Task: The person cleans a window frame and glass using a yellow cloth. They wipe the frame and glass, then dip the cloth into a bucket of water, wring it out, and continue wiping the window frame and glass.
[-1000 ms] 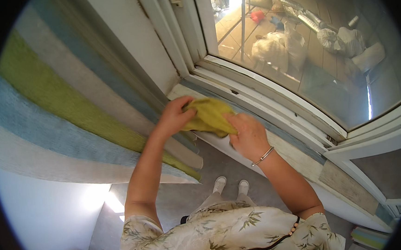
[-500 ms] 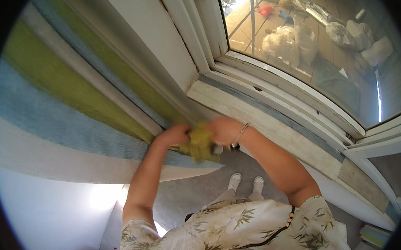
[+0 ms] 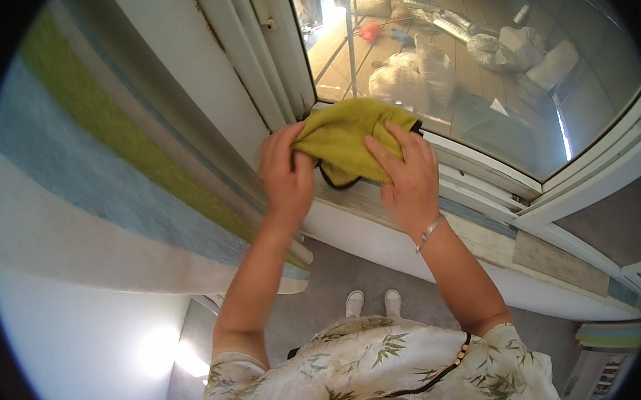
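A yellow-green cleaning cloth [image 3: 349, 127] with dark edging is spread between my two hands, above the window sill. My left hand [image 3: 286, 169] pinches its left end, fingers closed on the fabric. On the cloth's right part lies my right hand [image 3: 408, 175], its fingers curled over the fabric and the thumb below. Beneath the cloth runs the worn, pale sill [image 3: 368, 196] with its white sliding-window track [image 3: 475, 178], partly hidden by the cloth and my hands. The window pane [image 3: 477, 100] stands just beyond.
A striped curtain [image 3: 110, 170] in green, blue and beige hangs at the left, near my left forearm. Through the glass show white sacks [image 3: 405, 79] and rolled material. A rack with colourful items [image 3: 606, 351] stands at the lower right. Grey floor [image 3: 333, 273] lies below.
Both hands have moved up and away from the curtain to over the sill. The cloth, bunched before, is now opened out between them. The curtain hangs further left in view.
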Action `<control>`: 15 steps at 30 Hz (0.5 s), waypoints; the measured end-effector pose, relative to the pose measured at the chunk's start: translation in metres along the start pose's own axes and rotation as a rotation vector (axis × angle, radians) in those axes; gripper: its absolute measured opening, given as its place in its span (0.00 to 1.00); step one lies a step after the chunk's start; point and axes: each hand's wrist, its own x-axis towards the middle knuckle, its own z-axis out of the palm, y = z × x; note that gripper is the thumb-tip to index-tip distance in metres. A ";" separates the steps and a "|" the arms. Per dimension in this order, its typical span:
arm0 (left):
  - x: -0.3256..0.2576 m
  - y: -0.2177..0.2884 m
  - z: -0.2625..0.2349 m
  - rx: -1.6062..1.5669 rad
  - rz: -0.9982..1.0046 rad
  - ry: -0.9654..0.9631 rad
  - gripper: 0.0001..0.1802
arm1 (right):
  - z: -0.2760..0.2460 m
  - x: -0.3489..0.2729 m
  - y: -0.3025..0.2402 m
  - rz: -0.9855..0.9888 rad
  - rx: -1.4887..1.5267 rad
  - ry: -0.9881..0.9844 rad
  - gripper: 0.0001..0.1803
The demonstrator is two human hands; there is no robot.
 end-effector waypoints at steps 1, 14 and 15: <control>0.005 -0.008 0.022 0.037 0.089 0.036 0.19 | 0.006 0.004 0.008 0.016 -0.041 0.002 0.28; 0.009 -0.073 0.112 0.258 0.038 -0.140 0.21 | 0.087 0.001 0.073 -0.046 0.034 0.003 0.19; 0.006 -0.064 0.122 0.264 0.035 -0.110 0.22 | 0.062 -0.010 0.083 -0.010 0.029 -0.016 0.22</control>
